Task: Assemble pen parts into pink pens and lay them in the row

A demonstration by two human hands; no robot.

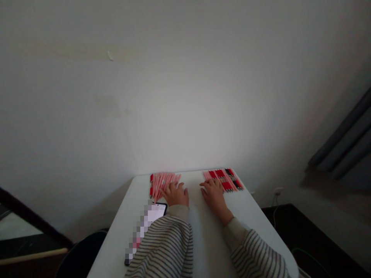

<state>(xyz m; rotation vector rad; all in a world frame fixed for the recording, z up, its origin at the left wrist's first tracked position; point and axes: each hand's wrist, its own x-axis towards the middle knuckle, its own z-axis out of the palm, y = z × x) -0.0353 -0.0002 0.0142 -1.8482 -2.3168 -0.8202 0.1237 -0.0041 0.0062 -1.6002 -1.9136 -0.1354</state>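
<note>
My left hand (176, 194) rests at the right edge of a loose pile of pink pens (162, 182), its fingers spread and partly over them. Red ends show along that pile's left side. My right hand (214, 193) lies beside a second group of pink pens with red and black parts (228, 180), lined up more evenly. Its fingers are apart, and its far side hides a few pens. Neither hand visibly grips a pen. Both hands are palm down, low over the white table (199, 231).
A phone (156, 213) with a lit, partly blurred screen lies left of my left forearm, which covers part of it. The table's far edge meets a grey-white wall (179, 96). A dark curtain (344, 143) hangs at the right, above a wall socket (278, 190) with a cable.
</note>
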